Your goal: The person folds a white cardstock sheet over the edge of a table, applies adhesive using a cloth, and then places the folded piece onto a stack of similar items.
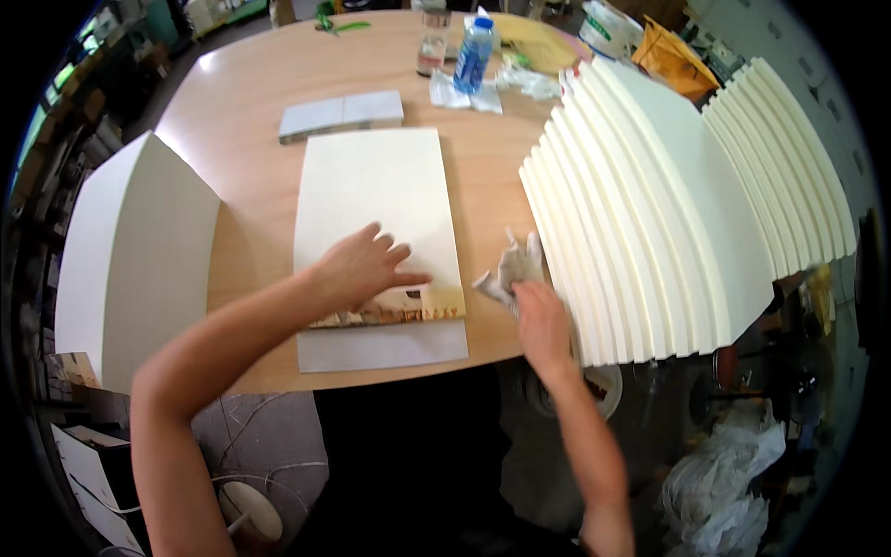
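Note:
My left hand [357,269] is spread over the lower part of a white rectangular panel [371,181], its fingers apart and nothing in them. A printed brown band [385,314] runs along the panel's near edge, partly hidden by that hand. From beneath the panel a pale grey sheet [382,347] sticks out toward me. To the right, my right hand [543,320] is closed on a crumpled off-white cloth [515,267], which lies on the table beside the panel. Its fingertips are partly blurred.
Many white panels stand in a fanned stack [640,213] at the right, with another stack [784,167] behind. A white stack [139,260] rises at the left. Beyond the panel lie pale flat pieces [342,113], a blue-capped bottle [474,58], a clear tumbler [433,42] and green-handled scissors [340,26].

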Action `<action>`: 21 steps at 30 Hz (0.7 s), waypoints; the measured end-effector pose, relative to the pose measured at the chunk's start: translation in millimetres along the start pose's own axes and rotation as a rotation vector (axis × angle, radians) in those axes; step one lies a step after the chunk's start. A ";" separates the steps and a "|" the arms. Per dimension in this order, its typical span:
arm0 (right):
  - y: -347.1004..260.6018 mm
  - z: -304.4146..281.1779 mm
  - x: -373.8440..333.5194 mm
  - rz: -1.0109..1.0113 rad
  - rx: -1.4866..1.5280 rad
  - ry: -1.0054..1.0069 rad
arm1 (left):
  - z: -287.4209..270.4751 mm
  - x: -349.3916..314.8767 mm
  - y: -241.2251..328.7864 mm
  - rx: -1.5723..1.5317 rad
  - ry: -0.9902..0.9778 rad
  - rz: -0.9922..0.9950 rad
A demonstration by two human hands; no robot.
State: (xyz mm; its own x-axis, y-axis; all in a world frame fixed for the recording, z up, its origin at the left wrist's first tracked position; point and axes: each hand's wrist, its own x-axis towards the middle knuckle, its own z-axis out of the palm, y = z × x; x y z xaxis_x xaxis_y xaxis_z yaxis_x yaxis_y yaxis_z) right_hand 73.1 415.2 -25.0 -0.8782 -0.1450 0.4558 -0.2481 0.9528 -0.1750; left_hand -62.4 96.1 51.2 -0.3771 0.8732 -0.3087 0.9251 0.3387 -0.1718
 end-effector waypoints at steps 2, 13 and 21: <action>-11.2 -2.1 -4.8 0.168 0.188 -0.028 | 34.7 -32.9 8.9 -0.022 0.188 -0.096; -14.8 -28.4 46.3 0.571 0.708 0.095 | 24.2 -75.4 31.6 -0.105 0.797 -0.184; -58.6 48.8 122.7 0.970 1.872 -0.524 | -74.4 -92.2 -27.4 0.163 0.616 -0.315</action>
State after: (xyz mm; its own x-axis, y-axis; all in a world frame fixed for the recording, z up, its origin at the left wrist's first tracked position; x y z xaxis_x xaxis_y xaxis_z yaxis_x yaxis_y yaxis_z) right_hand -40.1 328.5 -1.5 -0.8623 -0.2600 -0.4346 0.5054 -0.4965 -0.7057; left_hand -49.6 32.4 153.9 -0.4868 0.7978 0.3556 0.7393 0.5932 -0.3187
